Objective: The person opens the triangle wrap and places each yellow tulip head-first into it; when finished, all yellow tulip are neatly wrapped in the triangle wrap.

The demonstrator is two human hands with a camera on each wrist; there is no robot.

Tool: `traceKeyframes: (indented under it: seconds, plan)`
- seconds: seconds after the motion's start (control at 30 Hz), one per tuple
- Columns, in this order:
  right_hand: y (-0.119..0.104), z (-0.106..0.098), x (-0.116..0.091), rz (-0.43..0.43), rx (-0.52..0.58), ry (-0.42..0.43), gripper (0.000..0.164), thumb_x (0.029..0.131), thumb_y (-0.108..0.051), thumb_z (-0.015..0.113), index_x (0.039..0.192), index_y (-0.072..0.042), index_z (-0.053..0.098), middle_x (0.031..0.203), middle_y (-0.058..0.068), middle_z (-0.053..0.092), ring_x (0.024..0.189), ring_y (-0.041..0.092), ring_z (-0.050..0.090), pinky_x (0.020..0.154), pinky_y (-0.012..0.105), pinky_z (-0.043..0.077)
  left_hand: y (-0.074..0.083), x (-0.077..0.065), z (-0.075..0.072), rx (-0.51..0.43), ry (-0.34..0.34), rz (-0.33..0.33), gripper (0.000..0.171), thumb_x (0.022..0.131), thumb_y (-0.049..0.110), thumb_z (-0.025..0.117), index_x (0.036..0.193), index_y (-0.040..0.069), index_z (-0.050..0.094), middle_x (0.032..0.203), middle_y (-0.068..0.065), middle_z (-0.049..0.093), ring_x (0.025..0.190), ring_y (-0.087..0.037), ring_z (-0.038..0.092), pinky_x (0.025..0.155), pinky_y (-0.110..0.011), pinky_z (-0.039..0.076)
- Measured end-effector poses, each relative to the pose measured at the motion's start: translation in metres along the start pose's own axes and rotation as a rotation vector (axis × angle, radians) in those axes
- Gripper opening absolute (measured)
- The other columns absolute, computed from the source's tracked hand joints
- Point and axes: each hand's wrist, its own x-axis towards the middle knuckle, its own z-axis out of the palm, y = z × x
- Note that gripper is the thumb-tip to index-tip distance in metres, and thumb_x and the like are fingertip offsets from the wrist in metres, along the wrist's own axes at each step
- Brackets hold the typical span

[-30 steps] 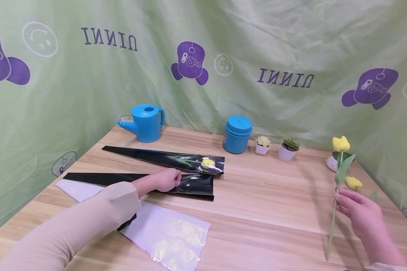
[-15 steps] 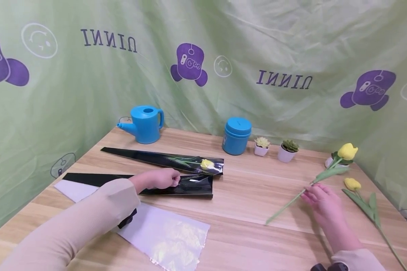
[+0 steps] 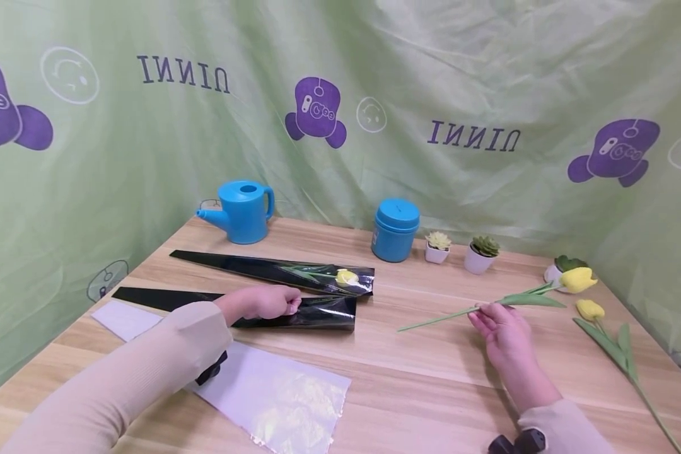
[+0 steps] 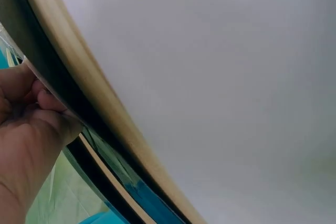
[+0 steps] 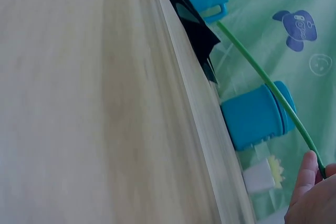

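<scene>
My left hand (image 3: 269, 302) pinches the upper edge of a black flower sleeve (image 3: 328, 310) lying flat, its wide end facing right. In the left wrist view the curled fingers (image 4: 44, 95) are at the dark sleeve's edge. My right hand (image 3: 505, 328) pinches the green stem of an artificial yellow tulip (image 3: 577, 279) above the table. Its bare stem points left toward the sleeve, while the bloom is at the right. Behind, a second black sleeve (image 3: 221, 259) contains a yellow tulip. One more tulip (image 3: 590, 309) lies on the table at the right.
White glossy sheets (image 3: 295, 391) lie under my left forearm. Along the back stand a blue watering can (image 3: 244, 211), a blue lidded canister (image 3: 396, 230), and small potted succulents (image 3: 481, 254). A green printed curtain (image 3: 408, 75) hangs behind the wooden table (image 3: 425, 384).
My right hand has carried the tulip leftward, tipping it from upright to nearly level, stem end leading left. The left hand has stayed on the front sleeve.
</scene>
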Motion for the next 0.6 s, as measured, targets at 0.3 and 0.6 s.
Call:
traceKeyframes:
  seconds: [0.3, 0.6]
  plan:
    - [0.019, 0.022, -0.003, 0.037, -0.072, -0.014, 0.011, 0.088, 0.006, 0.048, 0.089, -0.004, 0.047, 0.074, 0.003, 0.061, 0.071, 0.011, 0.066, 0.074, 0.02, 0.052, 0.0, 0.0, 0.002, 0.039, 0.024, 0.002, 0.019, 0.094, 0.003, 0.044, 0.076, 0.008, 0.043, 0.073, -0.004, 0.039, 0.066, -0.018, 0.036, 0.061, -0.027, 0.028]
    - [0.042, 0.035, -0.001, -0.002, -0.159, -0.067, 0.014, 0.088, 0.008, 0.049, 0.096, -0.002, 0.042, 0.073, 0.0, 0.06, 0.072, 0.009, 0.066, 0.076, 0.019, 0.051, 0.0, 0.0, 0.002, 0.047, 0.016, -0.001, 0.018, 0.094, 0.003, 0.044, 0.077, 0.008, 0.044, 0.074, -0.004, 0.039, 0.067, -0.019, 0.037, 0.062, -0.028, 0.029]
